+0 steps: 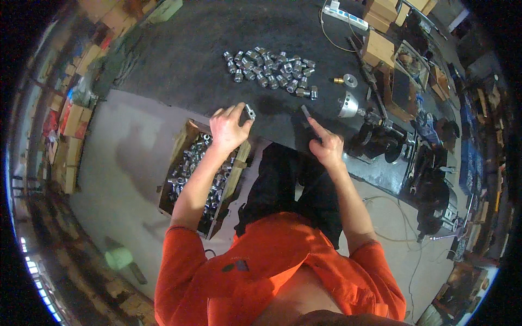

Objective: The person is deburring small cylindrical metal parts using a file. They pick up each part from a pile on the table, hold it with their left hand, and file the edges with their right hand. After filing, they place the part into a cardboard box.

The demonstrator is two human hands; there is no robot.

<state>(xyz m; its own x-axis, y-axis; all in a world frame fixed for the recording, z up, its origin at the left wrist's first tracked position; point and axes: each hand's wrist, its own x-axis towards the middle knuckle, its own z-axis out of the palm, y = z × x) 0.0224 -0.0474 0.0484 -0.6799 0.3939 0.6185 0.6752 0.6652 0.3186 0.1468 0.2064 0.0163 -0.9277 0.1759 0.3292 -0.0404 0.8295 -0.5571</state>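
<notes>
My left hand (229, 129) is at the near edge of the dark workbench (185, 60) and holds a small silver metal fitting (250, 112) between thumb and fingers. My right hand (326, 146) is closed around a thin dark tool (306, 113) that points up and away from me, a short way right of the fitting. Farther back on the bench lies a heap of several similar silver fittings (270, 69). Below my left forearm stands a cardboard box (179, 149) filled with more of the shiny fittings (190, 174).
A silver cone-shaped part (348, 104), a small brass piece (339, 80) and a washer (351, 81) lie right of the heap. Dark machinery (380, 138) and wooden boxes (379, 49) crowd the bench's right side. A white power strip (346, 15) sits at the back. Grey floor (125, 157) is on the left.
</notes>
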